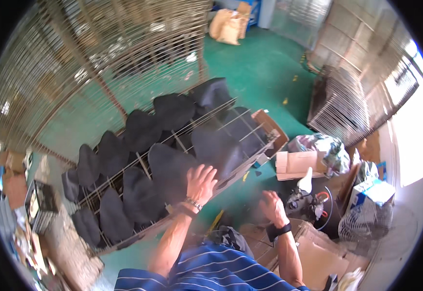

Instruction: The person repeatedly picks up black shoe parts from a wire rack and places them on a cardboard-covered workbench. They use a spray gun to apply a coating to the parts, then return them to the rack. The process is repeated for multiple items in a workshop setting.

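Observation:
Several dark grey, rounded flat pieces, shaped somewhat like shoe parts, lean in rows on a long metal rack (265,143) in front of me. My left hand (201,183), with a bracelet at its wrist, is open with fingers apart at the near side of the rack. It lies over the edge of one large dark piece (168,167); whether it touches that piece I cannot tell. Another dark piece (216,150) stands just beyond my fingertips, partly blurred. My right hand (272,207), with a black band at the wrist, is off the rack and smeared by motion. Its grip is unclear.
Tall wire racks (99,72) stand at the far left. Right of my right hand are a spray gun-like device (304,196) with a hose, cardboard boxes (298,164) and a wire-caged fan (366,222). Flattened cardboard (323,257) lies close by. The floor (255,68) is green.

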{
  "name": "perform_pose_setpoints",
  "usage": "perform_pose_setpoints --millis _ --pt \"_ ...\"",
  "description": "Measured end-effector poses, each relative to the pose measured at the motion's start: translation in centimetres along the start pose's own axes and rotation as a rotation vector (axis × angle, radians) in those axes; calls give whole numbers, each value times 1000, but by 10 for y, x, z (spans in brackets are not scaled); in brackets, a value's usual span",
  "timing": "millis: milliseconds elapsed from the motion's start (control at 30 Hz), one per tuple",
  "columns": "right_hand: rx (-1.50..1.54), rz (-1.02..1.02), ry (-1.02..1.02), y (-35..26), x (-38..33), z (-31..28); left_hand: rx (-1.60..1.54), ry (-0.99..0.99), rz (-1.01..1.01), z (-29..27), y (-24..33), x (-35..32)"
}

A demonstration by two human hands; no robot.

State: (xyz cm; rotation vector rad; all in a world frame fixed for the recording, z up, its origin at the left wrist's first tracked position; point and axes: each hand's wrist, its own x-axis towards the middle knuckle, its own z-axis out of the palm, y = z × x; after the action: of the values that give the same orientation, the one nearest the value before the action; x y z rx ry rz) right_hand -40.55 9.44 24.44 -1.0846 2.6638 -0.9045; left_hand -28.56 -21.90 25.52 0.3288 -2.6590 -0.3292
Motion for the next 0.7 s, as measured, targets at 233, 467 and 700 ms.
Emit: perform_pose_setpoints --millis 233,467,700 --pt "170 -59 -56 -3 87 0 106 -32 -209 -6 4 -4" --pt "238 148 22 11 131 20 -141 178 -300 -32 9 -1" --pt "621 283 383 154 233 43 -27 398 -537 -75 -4 -63"
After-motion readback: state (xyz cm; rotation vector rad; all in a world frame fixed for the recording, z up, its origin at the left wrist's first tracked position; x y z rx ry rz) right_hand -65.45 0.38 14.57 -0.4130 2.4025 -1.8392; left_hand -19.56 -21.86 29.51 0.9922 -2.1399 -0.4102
